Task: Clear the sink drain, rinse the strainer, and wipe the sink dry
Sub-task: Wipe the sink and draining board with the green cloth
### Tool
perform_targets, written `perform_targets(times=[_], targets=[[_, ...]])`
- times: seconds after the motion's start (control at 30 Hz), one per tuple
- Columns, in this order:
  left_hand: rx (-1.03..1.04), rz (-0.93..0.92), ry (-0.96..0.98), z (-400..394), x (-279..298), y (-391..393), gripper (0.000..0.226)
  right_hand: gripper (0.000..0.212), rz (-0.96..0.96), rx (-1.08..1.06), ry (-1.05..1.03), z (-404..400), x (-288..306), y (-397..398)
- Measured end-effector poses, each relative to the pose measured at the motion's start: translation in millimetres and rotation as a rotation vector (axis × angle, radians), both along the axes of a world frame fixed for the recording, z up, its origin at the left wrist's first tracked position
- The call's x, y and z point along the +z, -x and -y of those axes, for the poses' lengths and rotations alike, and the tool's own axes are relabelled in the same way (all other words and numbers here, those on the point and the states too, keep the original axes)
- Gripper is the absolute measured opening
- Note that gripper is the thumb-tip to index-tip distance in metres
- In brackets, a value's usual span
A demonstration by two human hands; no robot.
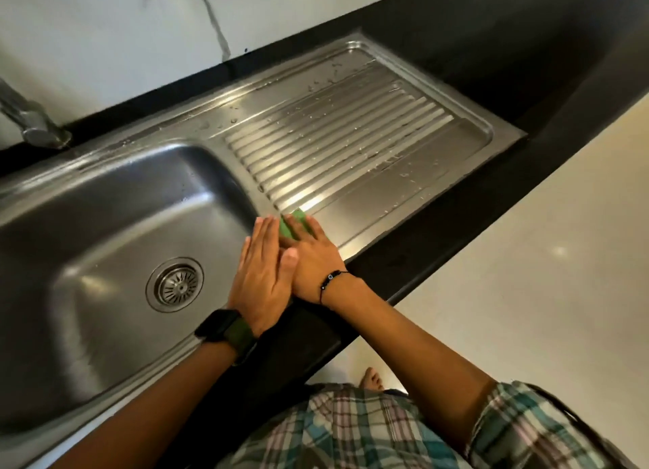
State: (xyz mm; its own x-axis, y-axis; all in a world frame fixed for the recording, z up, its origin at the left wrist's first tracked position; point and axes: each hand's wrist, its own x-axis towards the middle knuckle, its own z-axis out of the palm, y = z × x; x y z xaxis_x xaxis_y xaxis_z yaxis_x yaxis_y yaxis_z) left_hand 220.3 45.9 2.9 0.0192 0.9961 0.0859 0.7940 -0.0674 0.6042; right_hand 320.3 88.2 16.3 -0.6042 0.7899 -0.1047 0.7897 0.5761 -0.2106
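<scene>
While both your hands lie flat at the drainboard's near edge, your right hand (310, 254) presses a green cloth (293, 227) under straight fingers | left hand (261, 275) alongside, fingers straight, holding nothing | cloth likely soft, light, damp: keep your palm spread over it | droplets beyond your fingertips on the drainboard (404, 173) | strainer (175, 286) seated in drain.

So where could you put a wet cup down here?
The ribbed drainboard between basin and black counter is bare, only droplets. Its near corner is crowded: both hands press flat over a green cloth.
</scene>
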Motion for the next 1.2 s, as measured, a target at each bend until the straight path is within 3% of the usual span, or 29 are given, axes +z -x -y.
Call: perform_targets(times=[0.13, 0.4, 0.53, 0.67, 0.9, 1.03, 1.2], targets=[[0.038, -0.017, 0.052, 3, 2, 1, 0.078, 0.050, -0.011, -0.009, 0.001, -15, -1, -27], [0.100, 0.026, 0.124, 8, 13, -2, 0.069, 0.043, 0.037, -0.307, 0.006, -111, 3, -146], [0.049, 0.047, 0.181, 5, 16, -6, 0.063, 0.044, 0.028, -0.388, -0.013, -112, -2, -148], [-0.031, 0.029, 0.226, 2, 16, -8, 0.053, 0.048, 0.045, -0.251, -0.064, -80, -3, -119], [0.025, 0.134, 0.173, -8, 14, -10, 0.046, 0.050, -0.029, 0.019, -0.068, -15, -3, -43], [-0.141, -0.009, 0.185, -40, 11, -31, 0.055, 0.049, -0.104, -0.067, -0.111, -18, -2, -67], [-0.422, -0.110, 0.131, -89, 12, -72, 0.055, 0.037, -0.069, -0.378, -0.110, -58, 6, -133]])
